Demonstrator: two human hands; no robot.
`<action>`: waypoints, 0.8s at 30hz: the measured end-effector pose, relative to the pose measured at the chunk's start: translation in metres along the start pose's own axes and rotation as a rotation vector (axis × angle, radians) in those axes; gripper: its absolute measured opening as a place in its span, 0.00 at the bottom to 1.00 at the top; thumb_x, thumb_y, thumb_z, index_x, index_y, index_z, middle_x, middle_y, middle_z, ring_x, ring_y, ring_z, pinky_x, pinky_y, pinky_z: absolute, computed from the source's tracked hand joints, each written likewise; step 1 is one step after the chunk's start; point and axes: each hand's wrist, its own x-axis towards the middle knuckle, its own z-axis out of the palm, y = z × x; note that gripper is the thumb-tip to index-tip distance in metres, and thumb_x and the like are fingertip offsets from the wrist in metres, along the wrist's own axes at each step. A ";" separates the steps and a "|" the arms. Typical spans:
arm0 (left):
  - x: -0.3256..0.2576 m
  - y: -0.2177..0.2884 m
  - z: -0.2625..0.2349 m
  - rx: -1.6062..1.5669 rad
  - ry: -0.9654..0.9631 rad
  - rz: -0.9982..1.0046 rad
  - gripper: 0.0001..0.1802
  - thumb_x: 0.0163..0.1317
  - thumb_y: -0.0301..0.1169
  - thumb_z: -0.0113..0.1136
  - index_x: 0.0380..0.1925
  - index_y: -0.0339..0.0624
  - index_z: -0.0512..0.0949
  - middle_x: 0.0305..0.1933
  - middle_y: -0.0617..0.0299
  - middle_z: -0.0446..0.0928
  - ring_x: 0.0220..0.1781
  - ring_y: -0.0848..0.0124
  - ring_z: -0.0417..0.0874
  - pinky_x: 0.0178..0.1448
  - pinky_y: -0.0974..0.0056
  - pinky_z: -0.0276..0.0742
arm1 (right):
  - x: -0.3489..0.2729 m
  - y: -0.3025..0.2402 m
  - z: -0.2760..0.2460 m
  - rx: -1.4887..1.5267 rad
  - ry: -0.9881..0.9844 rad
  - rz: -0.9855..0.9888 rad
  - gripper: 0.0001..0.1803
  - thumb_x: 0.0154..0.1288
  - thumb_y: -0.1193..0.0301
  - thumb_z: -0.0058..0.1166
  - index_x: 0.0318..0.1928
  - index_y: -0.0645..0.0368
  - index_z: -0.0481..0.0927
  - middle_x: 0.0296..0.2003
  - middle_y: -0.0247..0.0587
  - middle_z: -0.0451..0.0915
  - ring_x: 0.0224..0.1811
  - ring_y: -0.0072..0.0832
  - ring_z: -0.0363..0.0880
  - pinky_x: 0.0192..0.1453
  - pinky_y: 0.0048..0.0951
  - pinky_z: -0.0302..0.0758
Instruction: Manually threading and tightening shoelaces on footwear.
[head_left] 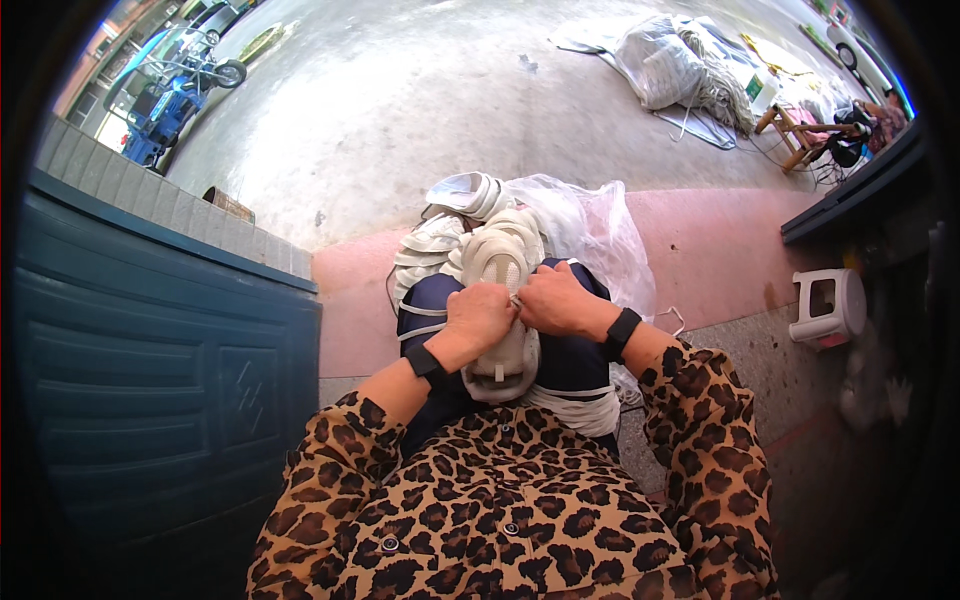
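Observation:
A white shoe upper (500, 262) lies on my lap, toe pointing away from me. My left hand (478, 315) presses on its left side with curled fingers. My right hand (552, 299) grips its right side, and both hands pinch a thin white lace (516, 299) between them at the middle of the shoe. Both wrists wear black bands. More white shoe uppers (440, 245) are piled beyond my knees, next to a clear plastic bag (590, 225). A bundle of white laces (580, 408) rests on my right thigh.
A dark teal door (150, 370) stands at my left beside a grey brick wall (150, 195). A small white stool (828, 307) sits at right. Far off on the concrete yard lie white sacks (670, 65), a wooden stool (795, 130) and a blue cart (165, 100).

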 end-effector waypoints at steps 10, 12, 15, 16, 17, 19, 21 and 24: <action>-0.009 0.004 0.018 -0.087 -0.051 -0.071 0.17 0.52 0.41 0.52 0.24 0.38 0.79 0.29 0.47 0.78 0.35 0.50 0.80 0.40 0.51 0.75 | -0.014 0.000 0.025 -0.019 0.111 -0.065 0.11 0.48 0.60 0.51 0.24 0.54 0.79 0.25 0.43 0.78 0.32 0.41 0.76 0.35 0.45 0.66; -0.008 0.001 0.014 -0.096 -0.044 -0.080 0.17 0.53 0.41 0.51 0.25 0.39 0.79 0.30 0.47 0.78 0.35 0.49 0.80 0.40 0.50 0.75 | -0.013 -0.005 0.020 0.014 0.086 -0.053 0.11 0.49 0.61 0.50 0.26 0.54 0.79 0.27 0.42 0.78 0.34 0.40 0.75 0.38 0.44 0.66; -0.007 -0.003 0.014 -0.097 -0.051 -0.062 0.17 0.54 0.41 0.50 0.26 0.39 0.79 0.31 0.46 0.78 0.36 0.49 0.79 0.40 0.50 0.75 | -0.009 -0.010 0.010 -0.027 0.033 -0.014 0.11 0.49 0.62 0.50 0.25 0.54 0.79 0.27 0.41 0.78 0.35 0.39 0.75 0.39 0.44 0.65; -0.006 -0.003 0.013 -0.085 -0.043 -0.033 0.17 0.55 0.42 0.50 0.27 0.39 0.79 0.31 0.46 0.78 0.36 0.49 0.80 0.40 0.49 0.75 | -0.010 -0.011 0.008 -0.042 0.021 -0.007 0.11 0.49 0.62 0.50 0.25 0.54 0.79 0.27 0.41 0.77 0.35 0.39 0.75 0.39 0.44 0.65; -0.009 -0.001 0.014 -0.089 -0.040 -0.030 0.17 0.55 0.42 0.50 0.27 0.39 0.79 0.31 0.46 0.78 0.36 0.49 0.80 0.40 0.49 0.75 | -0.010 -0.012 0.007 -0.046 0.019 -0.005 0.11 0.49 0.62 0.50 0.25 0.54 0.79 0.27 0.41 0.77 0.35 0.39 0.75 0.39 0.44 0.65; -0.011 0.010 0.003 0.002 -0.095 -0.084 0.12 0.56 0.36 0.49 0.30 0.42 0.79 0.35 0.50 0.79 0.41 0.52 0.80 0.40 0.49 0.75 | -0.008 -0.008 0.007 -0.020 0.047 -0.025 0.10 0.49 0.63 0.50 0.25 0.54 0.79 0.27 0.40 0.77 0.35 0.39 0.74 0.38 0.44 0.65; -0.011 0.010 0.012 0.077 -0.028 -0.009 0.11 0.56 0.34 0.48 0.30 0.43 0.79 0.34 0.52 0.79 0.40 0.54 0.80 0.38 0.49 0.74 | -0.005 -0.003 0.015 0.003 0.081 -0.053 0.09 0.49 0.64 0.50 0.24 0.55 0.78 0.28 0.41 0.77 0.35 0.39 0.74 0.38 0.43 0.65; -0.015 0.012 0.025 0.208 0.084 0.089 0.11 0.56 0.32 0.46 0.30 0.45 0.79 0.32 0.56 0.79 0.38 0.59 0.79 0.35 0.52 0.74 | -0.006 0.003 0.022 0.055 0.131 -0.088 0.06 0.48 0.67 0.50 0.23 0.55 0.77 0.28 0.41 0.77 0.36 0.41 0.74 0.38 0.42 0.66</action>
